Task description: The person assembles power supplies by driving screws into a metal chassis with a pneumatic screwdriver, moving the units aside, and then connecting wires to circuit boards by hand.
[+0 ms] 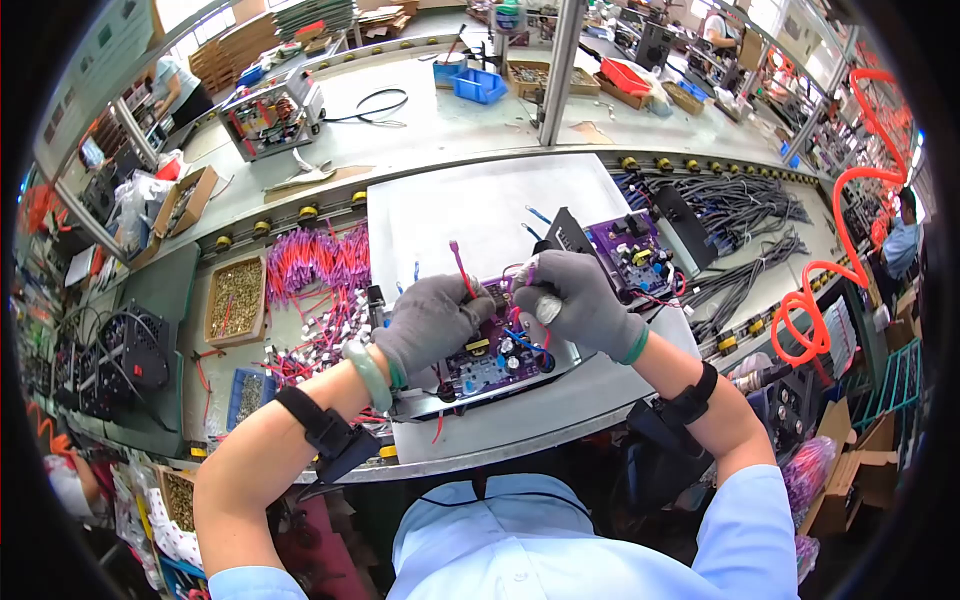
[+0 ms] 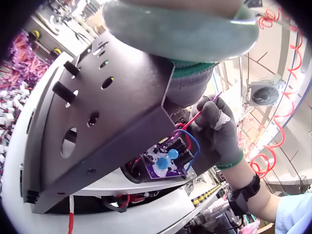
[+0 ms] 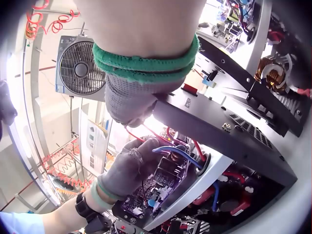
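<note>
Both hands wear grey gloves and meet over a purple circuit board (image 1: 500, 365) in a dark metal chassis (image 2: 122, 112). My left hand (image 1: 435, 322) pinches a red wire (image 1: 462, 270), whose purple-tipped end stands up above the fingers. Close beside it, my right hand (image 1: 580, 300) has its fingers curled on a thin purple-red wire (image 2: 197, 116). A shiny silvery patch (image 1: 548, 308) shows on the right glove. Blue wire (image 2: 194, 142) loops out of the board near the fingertips. The right fingertips are partly hidden in the right wrist view (image 3: 127, 109).
A second chassis with a purple board (image 1: 630, 250) stands to the right, by bundled grey cables (image 1: 735, 205). Pink-purple wire leads (image 1: 318, 262), a box of small brass-coloured parts (image 1: 236, 300) and a blue bin (image 1: 248, 397) lie left. An orange coiled hose (image 1: 838, 225) hangs right.
</note>
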The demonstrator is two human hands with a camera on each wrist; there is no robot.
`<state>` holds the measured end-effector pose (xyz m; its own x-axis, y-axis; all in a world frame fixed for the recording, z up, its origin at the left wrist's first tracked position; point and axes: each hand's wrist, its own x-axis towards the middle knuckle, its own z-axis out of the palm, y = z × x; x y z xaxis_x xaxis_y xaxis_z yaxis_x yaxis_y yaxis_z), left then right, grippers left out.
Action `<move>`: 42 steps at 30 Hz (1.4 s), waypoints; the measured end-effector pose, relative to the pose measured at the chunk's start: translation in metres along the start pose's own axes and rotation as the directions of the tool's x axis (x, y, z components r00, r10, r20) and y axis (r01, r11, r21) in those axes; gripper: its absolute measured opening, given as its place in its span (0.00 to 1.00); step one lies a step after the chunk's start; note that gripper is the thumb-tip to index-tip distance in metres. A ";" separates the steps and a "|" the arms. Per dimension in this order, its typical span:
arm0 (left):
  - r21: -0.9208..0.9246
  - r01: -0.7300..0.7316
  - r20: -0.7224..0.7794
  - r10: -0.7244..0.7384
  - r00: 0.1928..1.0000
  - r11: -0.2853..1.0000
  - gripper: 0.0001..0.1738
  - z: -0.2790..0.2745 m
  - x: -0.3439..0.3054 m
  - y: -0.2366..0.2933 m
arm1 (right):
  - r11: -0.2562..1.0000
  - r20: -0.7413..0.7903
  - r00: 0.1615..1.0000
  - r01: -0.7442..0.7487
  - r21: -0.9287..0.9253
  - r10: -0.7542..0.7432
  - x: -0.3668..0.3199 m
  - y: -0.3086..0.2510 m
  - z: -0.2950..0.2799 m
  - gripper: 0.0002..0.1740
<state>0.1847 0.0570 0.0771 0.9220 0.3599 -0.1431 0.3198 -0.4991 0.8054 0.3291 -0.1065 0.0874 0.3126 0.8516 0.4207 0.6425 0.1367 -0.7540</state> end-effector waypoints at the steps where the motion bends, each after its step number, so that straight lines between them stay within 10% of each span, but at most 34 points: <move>1: 0.008 -0.005 0.007 0.005 1.000 1.000 0.09 0.001 0.000 0.000 | 1.000 -0.010 1.000 -0.008 0.003 0.008 0.000 0.001 -0.001 0.05; 13: 0.114 -0.144 -0.037 0.149 0.988 0.983 0.07 0.009 -0.001 0.004 | 0.992 -0.038 0.994 0.104 -0.065 -0.106 0.002 0.009 -0.001 0.09; 15: -0.193 -0.092 -0.058 0.082 0.995 0.977 0.07 0.009 0.001 -0.001 | 0.992 -0.054 0.994 0.095 -0.081 -0.100 0.002 0.009 -0.002 0.10; 22: 0.083 -0.152 0.006 0.152 0.988 0.985 0.06 0.006 0.000 0.008 | 0.989 -0.045 0.993 0.101 -0.107 -0.107 0.002 0.010 0.000 0.07; 24: 0.422 -0.280 0.034 0.294 0.955 0.862 0.07 0.003 0.004 0.017 | 0.988 -0.049 0.992 0.109 -0.108 -0.114 0.002 0.010 0.001 0.08; 31: 0.298 -0.421 0.062 0.422 0.904 0.857 0.04 0.004 0.002 0.016 | 0.984 -0.095 0.986 0.128 -0.122 -0.139 0.002 0.009 0.001 0.10; 36: 0.559 -0.474 0.157 0.475 0.866 0.680 0.14 0.007 0.009 0.019 | 0.985 -0.064 0.992 0.095 -0.141 -0.105 0.003 0.009 0.000 0.09; 42: 0.443 -0.389 0.190 0.340 0.921 0.808 0.10 -0.009 0.011 0.041 | 0.948 -0.127 0.983 -0.086 0.306 0.130 -0.008 0.001 -0.005 0.11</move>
<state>0.2057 0.0474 0.1139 0.9994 0.0119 0.0323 -0.0040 -0.8923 0.4515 0.3305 -0.1161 0.0859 0.4798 0.7911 0.3794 0.3685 0.2107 -0.9054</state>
